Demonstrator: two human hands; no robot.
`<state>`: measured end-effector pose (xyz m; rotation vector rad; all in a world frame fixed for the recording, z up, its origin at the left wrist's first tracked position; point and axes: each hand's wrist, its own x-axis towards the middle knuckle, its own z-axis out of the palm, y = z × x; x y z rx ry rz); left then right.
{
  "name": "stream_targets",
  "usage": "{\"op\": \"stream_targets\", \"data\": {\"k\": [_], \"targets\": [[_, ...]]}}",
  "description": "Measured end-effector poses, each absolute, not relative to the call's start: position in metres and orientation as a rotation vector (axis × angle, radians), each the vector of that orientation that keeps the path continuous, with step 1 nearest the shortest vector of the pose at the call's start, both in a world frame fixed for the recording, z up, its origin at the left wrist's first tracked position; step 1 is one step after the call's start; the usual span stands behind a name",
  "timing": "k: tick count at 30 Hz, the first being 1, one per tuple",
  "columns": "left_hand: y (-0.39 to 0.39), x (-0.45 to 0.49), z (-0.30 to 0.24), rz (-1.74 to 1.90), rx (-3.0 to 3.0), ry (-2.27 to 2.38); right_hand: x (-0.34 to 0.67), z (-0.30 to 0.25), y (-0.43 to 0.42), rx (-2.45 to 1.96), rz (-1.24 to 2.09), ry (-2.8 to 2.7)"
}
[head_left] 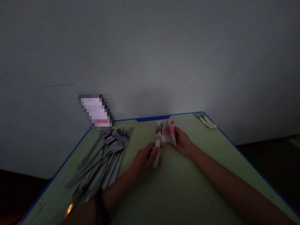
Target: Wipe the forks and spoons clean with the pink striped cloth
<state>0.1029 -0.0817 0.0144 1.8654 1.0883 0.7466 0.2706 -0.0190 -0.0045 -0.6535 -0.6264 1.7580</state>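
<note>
My left hand [146,157] is closed around the pale handle of a fork [156,153], its metal tines pointing up and away from me. Behind those tines, my right hand [182,141] grips a folded pink and white cloth [167,132]. The cloth is right up against the fork head; whether it presses on the metal I cannot tell. Both hands are over the middle of the table.
Metal spoons, forks and other cutlery [103,165] lie in a pile on the left of the green, blue-edged table [187,190]. Pale-handled cutlery [205,121] rests at the far right corner. A blurred-out phone-like device [96,111] leans on the wall at the back left.
</note>
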Motion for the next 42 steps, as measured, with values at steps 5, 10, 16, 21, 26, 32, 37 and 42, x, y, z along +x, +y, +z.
{"op": "stream_targets", "data": {"k": [5,10,16,21,26,32,37,42], "targets": [[-0.081,0.103,0.013,0.702,1.944,1.162,0.277,-0.001,-0.023,-0.573,1.807,-0.582],[-0.078,0.102,0.011,0.659,2.054,1.311,0.287,0.001,-0.024,-0.456,1.943,-0.588],[-0.078,0.102,0.011,0.569,2.138,1.344,0.280,-0.009,-0.022,-0.547,1.805,-0.815],[-0.079,0.102,0.012,0.497,2.201,1.324,0.275,-0.013,-0.025,-0.658,1.708,-1.082],[-0.080,0.101,0.014,0.474,2.231,1.296,0.274,-0.013,-0.025,-0.689,1.644,-1.063],[-0.083,0.102,0.015,0.446,2.305,1.256,0.272,-0.016,-0.019,-0.673,1.588,-0.828],[-0.083,0.102,0.016,0.418,2.338,1.215,0.272,-0.012,-0.020,-0.664,1.659,-0.853],[-0.082,0.101,0.016,0.411,2.394,1.201,0.271,-0.004,-0.025,-0.697,1.687,-0.851]]}}
